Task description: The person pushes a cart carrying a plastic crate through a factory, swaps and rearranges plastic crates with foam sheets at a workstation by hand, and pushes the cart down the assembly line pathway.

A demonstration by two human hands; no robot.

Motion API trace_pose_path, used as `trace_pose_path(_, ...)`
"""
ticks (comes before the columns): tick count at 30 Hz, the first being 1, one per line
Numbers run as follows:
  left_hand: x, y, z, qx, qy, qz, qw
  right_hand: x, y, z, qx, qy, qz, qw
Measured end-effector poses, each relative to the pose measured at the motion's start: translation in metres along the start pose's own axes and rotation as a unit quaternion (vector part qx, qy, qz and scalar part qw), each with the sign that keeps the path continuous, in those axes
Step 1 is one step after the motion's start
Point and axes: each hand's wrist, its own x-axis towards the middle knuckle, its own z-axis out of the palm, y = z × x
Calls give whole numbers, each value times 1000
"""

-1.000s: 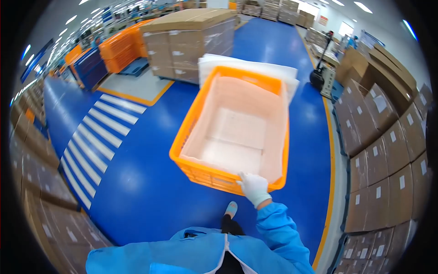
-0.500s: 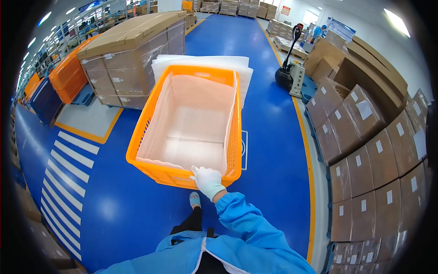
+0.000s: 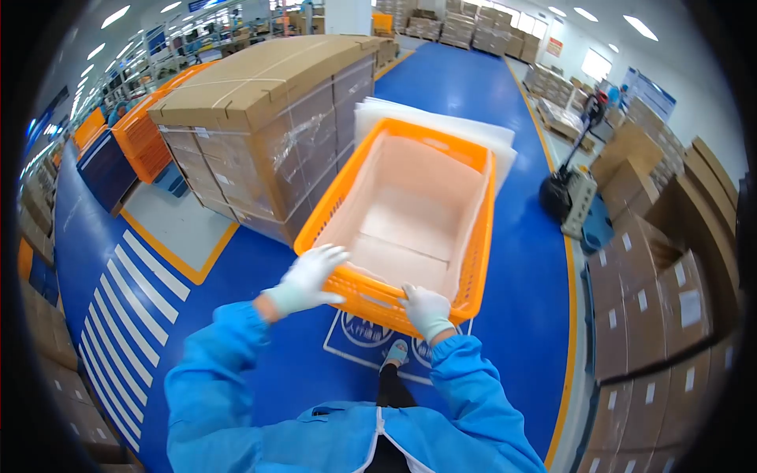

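Note:
An orange plastic crate [image 3: 364, 295], lined with pale pink foam sheet [image 3: 418, 193], is in front of me; nothing else shows inside it. White foam sheets [image 3: 501, 142] stick out behind its far end. My right hand [image 3: 428, 310], in a white glove, has its fingers hooked over the middle of the near rim. At the near left corner is my left hand [image 3: 306, 280], also gloved, its fingers spread and reaching over the rim. Whether its palm presses on the crate I cannot tell.
A large wrapped pallet of cartons [image 3: 260, 118] stands close on the left, near orange crates [image 3: 150, 142]. On the right are a pallet truck [image 3: 568, 193] and stacked boxes [image 3: 631, 315]. Yellow lines edge the blue floor [image 3: 457, 87], and white stripes [image 3: 130, 315] mark its left side.
My left hand has come into view and reached the crate's near left corner. The view has turned left, so the crate and surroundings sit further right. My right hand still holds the rim.

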Motion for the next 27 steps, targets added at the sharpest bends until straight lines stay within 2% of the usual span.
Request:
trace_pose_path(1,45,-25,26,46,-18,21,999,28,17,-1,8,24,-11,1000)
trace_pose_path(3,114,-83,85,123,-31,-28,992,83,45,-9,-2,-5,2,1000)
trace_pose_path(5,177,-126,110,131,-98,-101,981,145,75,-11,-10,2,2,1000)
trace_pose_path(6,203,-140,121,162,-69,-113,978,174,96,-7,-14,12,-2,1000)
trace_pose_path(11,341,-213,155,131,0,-86,988,316,178,-17,-27,-7,9,1000)
trace_pose_path(14,429,-249,167,145,-28,-102,984,398,227,-16,-39,28,25,999)
trace_pose_path(17,512,-292,191,137,32,-88,986,478,275,-20,-40,44,37,998)
trace_pose_path(22,647,-354,218,134,16,-124,983,608,347,-27,-30,52,55,997)
trace_pose_path(27,774,-424,243,120,16,-105,987,740,424,-30,-41,59,41,997)
